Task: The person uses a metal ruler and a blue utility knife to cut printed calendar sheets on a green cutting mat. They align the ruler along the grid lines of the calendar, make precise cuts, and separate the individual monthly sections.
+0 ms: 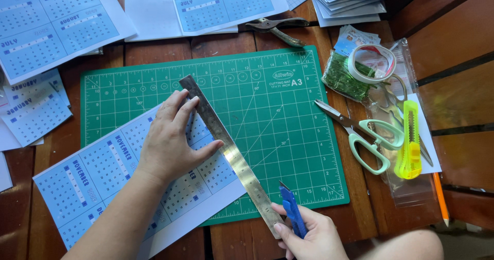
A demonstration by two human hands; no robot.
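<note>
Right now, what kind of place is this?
Probably a home craft table. A green cutting mat lies on the wooden table, the left hand presses a metal ruler onto a calendar sheet, and scissors lie nearby.

It looks like a home craft table rather than a shop or office — a dark wooden slatted tabletop (453, 49) carries a green cutting mat (267, 100), printed calendar sheets (51, 23), mint-handled scissors (368, 136), a yellow utility knife (410, 141), a roll of tape (371, 62) and a stack of plastic sleeves (350, 0) — paper-cutting gear spread loosely about.
</note>
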